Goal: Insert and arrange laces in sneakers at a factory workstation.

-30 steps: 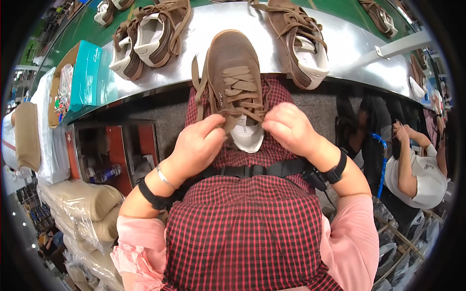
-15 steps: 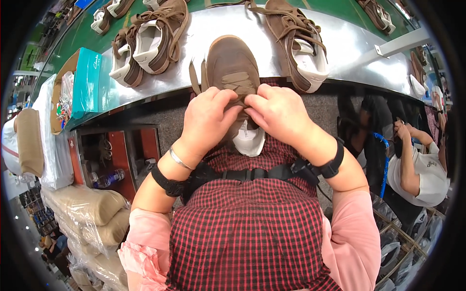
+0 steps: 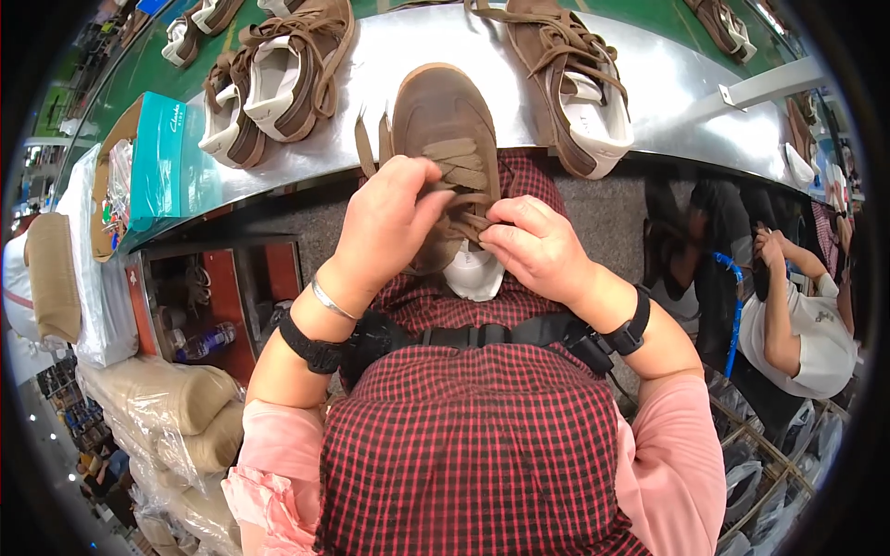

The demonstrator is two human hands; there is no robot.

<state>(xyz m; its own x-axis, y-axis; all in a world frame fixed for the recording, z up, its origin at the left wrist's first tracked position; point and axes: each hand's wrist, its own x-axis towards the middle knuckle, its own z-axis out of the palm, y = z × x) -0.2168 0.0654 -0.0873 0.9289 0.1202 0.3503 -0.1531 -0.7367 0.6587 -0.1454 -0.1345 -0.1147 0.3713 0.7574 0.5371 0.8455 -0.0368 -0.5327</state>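
The brown shoe, at the near edge of the surface, seems light and soft; best to hold it by its sides. The right hand pinches the limp lace; the left hand has narrow fingers, but their hold I cannot tell.

Wide fisheye view from the wearer's head, facing steeply down, close over a brown shoe; checked garment at six o'clock, metal bench at twelve o'clock

Over the worktop, room lies between left shoes and right shoe; the middle shoe juts into it.
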